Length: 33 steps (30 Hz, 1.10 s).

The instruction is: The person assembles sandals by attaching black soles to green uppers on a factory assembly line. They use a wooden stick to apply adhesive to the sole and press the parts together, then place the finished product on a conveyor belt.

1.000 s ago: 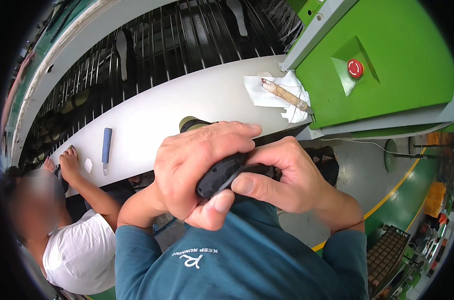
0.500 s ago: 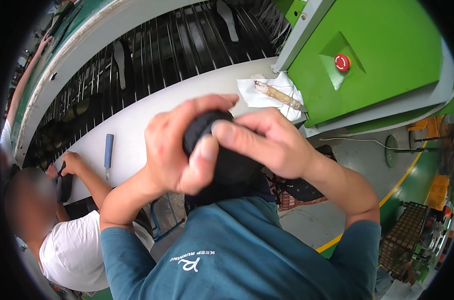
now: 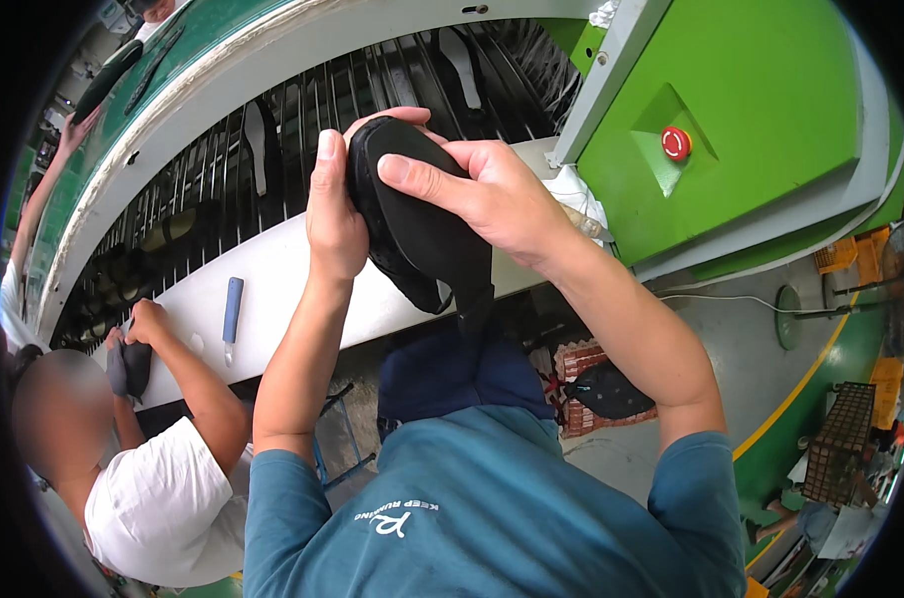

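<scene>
Between both hands I hold a black shoe (image 3: 422, 214), its flat, dark underside turned toward me and its narrower end hanging down. My left hand (image 3: 337, 214) clasps the left edge, with the thumb up along the side and the fingers partly hidden behind. My right hand (image 3: 502, 199) grips the other edge, its thumb lying flat across the underside. Below and left of the shoe, a small knife with a blue handle (image 3: 233, 314) lies on the white bench top (image 3: 282, 279).
Beyond the bench runs a roller conveyor (image 3: 322, 110) carrying several dark shoe pieces. A green machine (image 3: 761, 110) with a red button (image 3: 676, 145) stands at right, beside a white cloth (image 3: 576, 194). At left, a co-worker in a white shirt (image 3: 168, 498) handles a dark piece (image 3: 133, 364).
Both hands have moved up and away from my body with the shoe. It has turned so its underside shows, and my left hand has shifted to its side edge.
</scene>
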Motion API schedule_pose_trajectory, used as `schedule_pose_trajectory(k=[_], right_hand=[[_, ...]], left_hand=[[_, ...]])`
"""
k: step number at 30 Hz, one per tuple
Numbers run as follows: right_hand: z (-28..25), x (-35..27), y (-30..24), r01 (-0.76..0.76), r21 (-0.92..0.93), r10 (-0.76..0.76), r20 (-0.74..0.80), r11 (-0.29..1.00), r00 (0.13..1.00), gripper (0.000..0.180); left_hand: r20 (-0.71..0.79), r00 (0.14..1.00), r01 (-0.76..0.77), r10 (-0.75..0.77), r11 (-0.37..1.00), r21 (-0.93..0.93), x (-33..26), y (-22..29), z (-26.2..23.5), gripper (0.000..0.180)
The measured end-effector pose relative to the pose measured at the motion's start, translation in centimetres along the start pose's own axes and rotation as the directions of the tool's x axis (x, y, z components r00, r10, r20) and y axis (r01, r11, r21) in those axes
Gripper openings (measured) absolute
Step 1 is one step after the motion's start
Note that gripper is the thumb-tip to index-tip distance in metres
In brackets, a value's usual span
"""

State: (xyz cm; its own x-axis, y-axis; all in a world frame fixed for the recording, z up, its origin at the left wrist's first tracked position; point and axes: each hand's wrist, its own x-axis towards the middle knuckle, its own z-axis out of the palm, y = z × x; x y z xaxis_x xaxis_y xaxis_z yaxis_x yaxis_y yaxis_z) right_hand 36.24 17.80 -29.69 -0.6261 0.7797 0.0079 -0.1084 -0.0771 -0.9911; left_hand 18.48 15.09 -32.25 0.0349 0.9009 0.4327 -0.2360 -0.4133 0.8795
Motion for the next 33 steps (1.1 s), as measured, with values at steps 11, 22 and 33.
schedule_pose_trajectory(k=[11, 22, 33], right_hand=[[0.5, 1.1, 0.6, 0.096, -0.181, -0.11, -0.069, 0.979, 0.992, 0.05], [1.1, -2.9, 1.8, 0.304, -0.306, -0.341, -0.077, 0.902, 0.937, 0.047], [1.8, -7.0, 3.8, 0.431, -0.458, -0.51, -0.059, 0.778, 0.858, 0.049]], left_hand=[[-0.099, 0.993, -0.05, 0.062, 0.992, 0.113, -0.4, -0.8, -1.0, 0.064], [-0.028, 0.985, -0.131, 0.172, 0.835, 0.535, -3.6, 2.3, 1.7, 0.068], [-0.12, 0.982, -0.09, 0.143, 0.926, 0.367, -8.3, 1.0, 4.4, 0.105]])
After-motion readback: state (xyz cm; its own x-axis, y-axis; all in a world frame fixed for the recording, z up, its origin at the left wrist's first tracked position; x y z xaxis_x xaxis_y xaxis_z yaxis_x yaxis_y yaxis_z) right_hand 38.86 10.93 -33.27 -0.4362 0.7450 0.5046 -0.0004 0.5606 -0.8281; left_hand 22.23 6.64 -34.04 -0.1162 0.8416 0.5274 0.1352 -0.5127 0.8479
